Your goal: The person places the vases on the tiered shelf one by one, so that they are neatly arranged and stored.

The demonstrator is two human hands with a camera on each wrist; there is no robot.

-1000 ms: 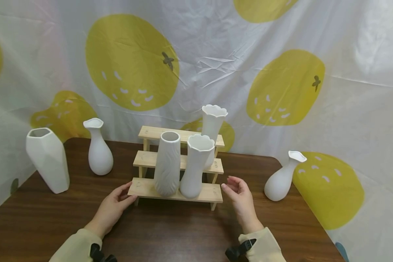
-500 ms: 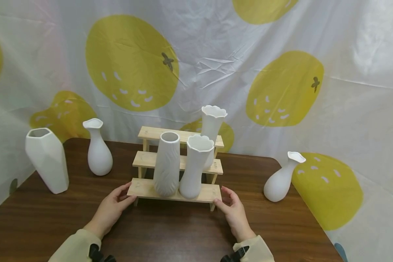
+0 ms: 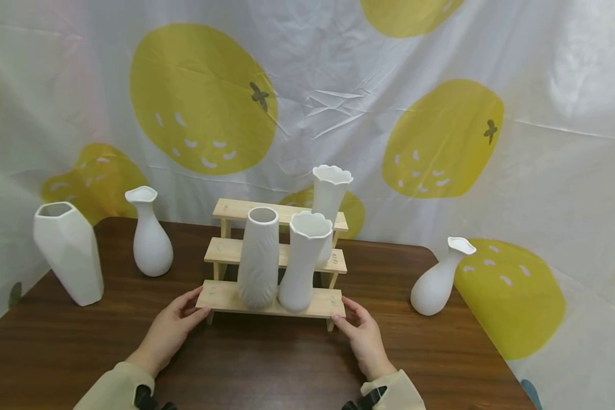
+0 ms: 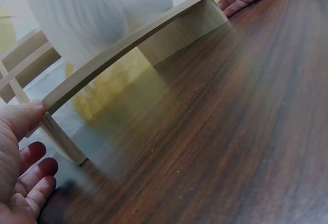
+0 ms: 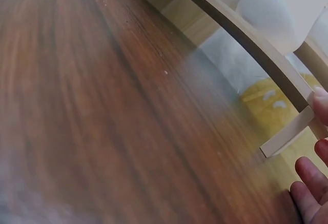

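A three-tier wooden display stand [image 3: 218,293] stands on the table in the head view. My left hand [image 3: 165,333] pinches the left end of its lowest board, thumb at the front corner. At the opposite end, my right hand [image 3: 365,340] grips the board the same way. In both wrist views the lower fingers hang loosely beside the stand's legs. On the lowest board stand a white carved vase [image 3: 259,259] and a white scalloped-rim vase [image 3: 303,262]. Behind them rises another scalloped vase [image 3: 330,196], its base partly hidden, seemingly on the middle board.
To the left stand a white faceted vase [image 3: 70,253] and a slim-necked white vase [image 3: 152,245]. A similar slim-necked vase [image 3: 437,285] is at the right, near the edge of the dark wooden table [image 3: 266,370]. A fruit-print curtain [image 3: 333,85] hangs behind.
My right hand has moved left from beside the stand and taken hold of the lowest board's right end. My left hand stays at the left end. The vases keep their places.
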